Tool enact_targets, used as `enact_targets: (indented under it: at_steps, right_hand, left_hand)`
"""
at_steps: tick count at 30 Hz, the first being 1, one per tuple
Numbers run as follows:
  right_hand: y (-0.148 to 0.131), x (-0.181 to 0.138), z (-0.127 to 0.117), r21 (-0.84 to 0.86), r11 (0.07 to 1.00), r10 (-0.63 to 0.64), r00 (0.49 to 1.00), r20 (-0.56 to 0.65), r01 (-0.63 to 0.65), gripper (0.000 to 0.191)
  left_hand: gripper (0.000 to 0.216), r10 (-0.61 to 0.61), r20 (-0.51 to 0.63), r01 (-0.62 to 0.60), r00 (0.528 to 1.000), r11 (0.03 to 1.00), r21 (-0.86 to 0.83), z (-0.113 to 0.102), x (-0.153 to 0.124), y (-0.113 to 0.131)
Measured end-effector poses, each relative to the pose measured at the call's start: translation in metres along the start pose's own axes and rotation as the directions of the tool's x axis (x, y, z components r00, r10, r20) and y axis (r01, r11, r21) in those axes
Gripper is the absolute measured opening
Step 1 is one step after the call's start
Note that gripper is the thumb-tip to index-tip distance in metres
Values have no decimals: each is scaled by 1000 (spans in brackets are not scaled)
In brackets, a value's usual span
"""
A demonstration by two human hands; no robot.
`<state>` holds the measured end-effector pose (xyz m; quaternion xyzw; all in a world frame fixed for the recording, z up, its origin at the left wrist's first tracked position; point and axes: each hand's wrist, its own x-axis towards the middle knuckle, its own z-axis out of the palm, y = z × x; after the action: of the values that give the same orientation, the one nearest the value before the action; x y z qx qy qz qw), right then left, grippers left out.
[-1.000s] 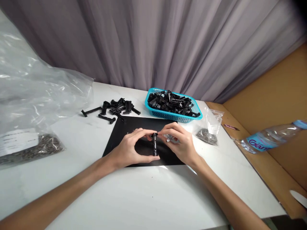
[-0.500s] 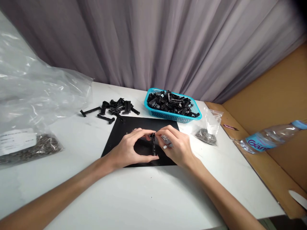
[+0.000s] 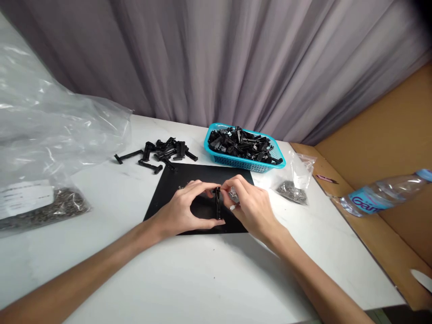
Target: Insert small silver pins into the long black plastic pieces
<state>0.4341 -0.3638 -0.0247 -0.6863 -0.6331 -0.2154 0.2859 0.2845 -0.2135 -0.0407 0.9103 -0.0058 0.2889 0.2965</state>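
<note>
Both my hands are working over the black mat [image 3: 199,173]: the left hand [image 3: 178,209] is pinching the black part [image 3: 218,204] end to end between thumb and fingers, while the right hand [image 3: 251,207] is holding thumb and forefinger together at its far end, whether gripping anything I cannot tell. White tabletop [image 3: 202,261] is stretching from the mat's near edge toward me, and loose pieces [image 3: 181,150] are crowding the mat's far left corner. Behind the mat a blue basket [image 3: 232,163] is brimming with dark parts [image 3: 241,144]; to its right a small clear bag [image 3: 303,164], and to its left a large clear bag [image 3: 84,130], are holding metal bits [image 3: 74,202].
</note>
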Motion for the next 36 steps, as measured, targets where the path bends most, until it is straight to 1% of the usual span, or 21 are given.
enact_targets:
  at_steps: [5,8,15,19,22,26,31,36]
  right_hand:
    - [2,0,-4,69,997,42,999,26,-44,9]
    - [4,0,-5,106,993,47,998,32,-50,9]
    - [0,-2,4,13,1000,-6,999,-43,6,9]
    - [-5,-3,7,-46,999,6,998,-56,-8,10]
    - [-7,-2,6,-55,998,10,998,-57,-13,11]
    - [-7,-1,1,-18,999,29,999,-38,-29,12]
    - [-5,-2,0,-17,999,37,998,-54,-38,11]
    - [-1,-3,-2,94,992,86,996,-21,-84,8]
  left_hand:
    - [66,4,4,-4,1000,1000,9,0,-1,0]
    - [67,7,2,-7,1000,1000,15,1,-2,0]
    - [67,5,0,-5,1000,1000,24,2,-2,-2]
    - [65,20,-18,-19,1000,1000,25,3,-2,-2]
    - [65,32,-28,-31,999,999,27,3,-2,-3]
    - [67,20,-20,-20,1000,1000,12,2,-2,-3]
    - [69,23,-1,-23,1000,1000,15,0,-3,-2]
    - [67,12,-12,-12,1000,1000,5,0,-2,-1]
